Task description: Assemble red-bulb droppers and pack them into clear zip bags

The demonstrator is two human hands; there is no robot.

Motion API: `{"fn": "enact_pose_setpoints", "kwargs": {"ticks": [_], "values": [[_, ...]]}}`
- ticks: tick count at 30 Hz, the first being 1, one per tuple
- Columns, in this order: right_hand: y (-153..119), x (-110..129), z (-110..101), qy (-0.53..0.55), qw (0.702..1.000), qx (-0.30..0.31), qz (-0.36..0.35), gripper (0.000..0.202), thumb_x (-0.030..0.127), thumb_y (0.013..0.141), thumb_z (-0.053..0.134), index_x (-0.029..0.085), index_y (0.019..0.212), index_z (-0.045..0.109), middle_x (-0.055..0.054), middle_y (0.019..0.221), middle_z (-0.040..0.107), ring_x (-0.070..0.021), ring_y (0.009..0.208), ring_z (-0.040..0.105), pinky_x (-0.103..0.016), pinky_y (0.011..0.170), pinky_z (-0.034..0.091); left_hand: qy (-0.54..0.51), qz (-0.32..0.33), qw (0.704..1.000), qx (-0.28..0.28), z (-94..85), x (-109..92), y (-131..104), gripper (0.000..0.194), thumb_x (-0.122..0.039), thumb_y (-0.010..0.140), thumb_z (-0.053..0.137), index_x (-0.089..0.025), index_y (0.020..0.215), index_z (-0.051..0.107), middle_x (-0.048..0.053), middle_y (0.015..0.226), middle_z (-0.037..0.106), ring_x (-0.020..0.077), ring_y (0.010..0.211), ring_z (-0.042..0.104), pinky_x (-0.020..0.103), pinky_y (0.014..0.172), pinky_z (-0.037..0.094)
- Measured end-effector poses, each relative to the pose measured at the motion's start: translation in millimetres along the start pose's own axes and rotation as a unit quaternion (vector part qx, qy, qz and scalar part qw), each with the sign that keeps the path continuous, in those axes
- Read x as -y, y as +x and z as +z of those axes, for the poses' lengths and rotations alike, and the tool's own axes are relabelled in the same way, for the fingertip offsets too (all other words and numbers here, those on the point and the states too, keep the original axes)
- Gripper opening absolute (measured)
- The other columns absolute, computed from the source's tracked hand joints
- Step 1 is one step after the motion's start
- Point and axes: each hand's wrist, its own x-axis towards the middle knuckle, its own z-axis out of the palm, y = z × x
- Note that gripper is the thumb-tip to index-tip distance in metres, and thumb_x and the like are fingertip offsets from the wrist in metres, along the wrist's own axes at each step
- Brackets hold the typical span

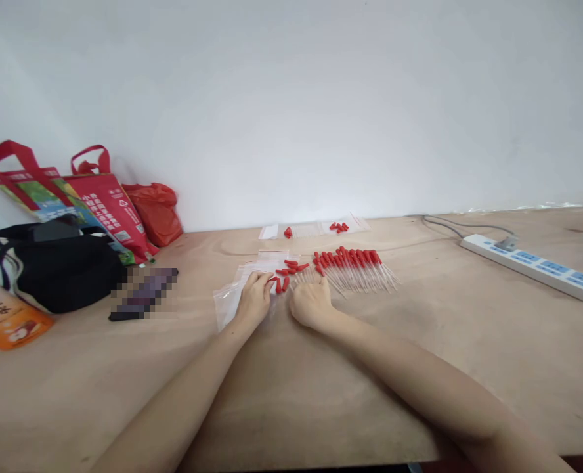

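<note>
My left hand (pixel 255 297) lies over clear zip bags (pixel 227 302), its thumb and fingers pinched at a small red cap. Beside its fingertips are several loose red caps (pixel 285 284) on the bags. My right hand (pixel 311 302) is curled closed just to the right, over the ends of some bare thin sticks (pixel 299 274); whatever its fingers hold is hidden. Behind and right of it, a row of thin pale sticks with red caps (pixel 355 257) lies side by side on the table.
Against the wall lie more clear bags (pixel 308 230) with red caps. To the left are a dark phone-like object (pixel 146 295), a black bag (pixel 65 266), red shopping bags (pixel 109 207) and an orange pouch (pixel 10 318). A power strip (pixel 532 266) with a cable sits right.
</note>
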Motion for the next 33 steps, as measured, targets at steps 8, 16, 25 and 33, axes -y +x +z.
{"fn": "enact_pose_setpoints", "kwargs": {"ticks": [8, 16, 25, 33], "values": [[-21.6, -46.0, 5.3, 0.058, 0.992, -0.114, -0.018, 0.024, 0.02, 0.085, 0.031, 0.01, 0.092, 0.051, -0.015, 0.087, 0.062, -0.0211, 0.074, 0.058, -0.037, 0.074, 0.033, -0.124, 0.016, 0.992, 0.02, -5.3, -30.8, -11.0, 0.009, -0.015, 0.078, 0.046, -0.016, 0.084, 0.053, 0.003, 0.08, 0.058, 0.0138, 0.071, 0.056, 0.027, 0.066, 0.048], [-60.7, -104.0, 16.7, 0.184, 0.951, -0.174, -0.178, 0.019, 0.018, 0.086, 0.035, 0.018, 0.097, 0.05, -0.006, 0.089, 0.062, -0.0155, 0.081, 0.056, -0.03, 0.071, 0.034, -0.24, -0.001, 0.967, 0.087, 4.9, -62.4, -23.8, 0.006, -0.015, 0.076, 0.05, -0.016, 0.081, 0.052, 0.0, 0.074, 0.06, 0.0119, 0.067, 0.059, 0.024, 0.061, 0.05], [-59.4, -89.1, 14.4, 0.196, 0.948, -0.153, -0.198, 0.017, 0.016, 0.085, 0.038, 0.016, 0.094, 0.052, -0.004, 0.082, 0.06, -0.013, 0.072, 0.054, -0.029, 0.071, 0.032, -0.268, -0.009, 0.958, 0.103, 7.1, -63.5, -25.4, 0.005, -0.015, 0.077, 0.048, -0.015, 0.081, 0.051, 0.001, 0.074, 0.06, 0.0119, 0.068, 0.06, 0.024, 0.063, 0.05], [-61.8, -88.5, 12.6, 0.221, 0.945, -0.144, -0.195, 0.016, 0.021, 0.085, 0.041, 0.017, 0.091, 0.055, -0.002, 0.076, 0.059, -0.0117, 0.066, 0.051, -0.028, 0.07, 0.03, -0.238, 0.021, 0.967, 0.084, 5.8, -62.8, -24.2, 0.009, -0.018, 0.08, 0.048, -0.015, 0.082, 0.057, 0.002, 0.073, 0.062, 0.0123, 0.066, 0.058, 0.023, 0.06, 0.047]]}}
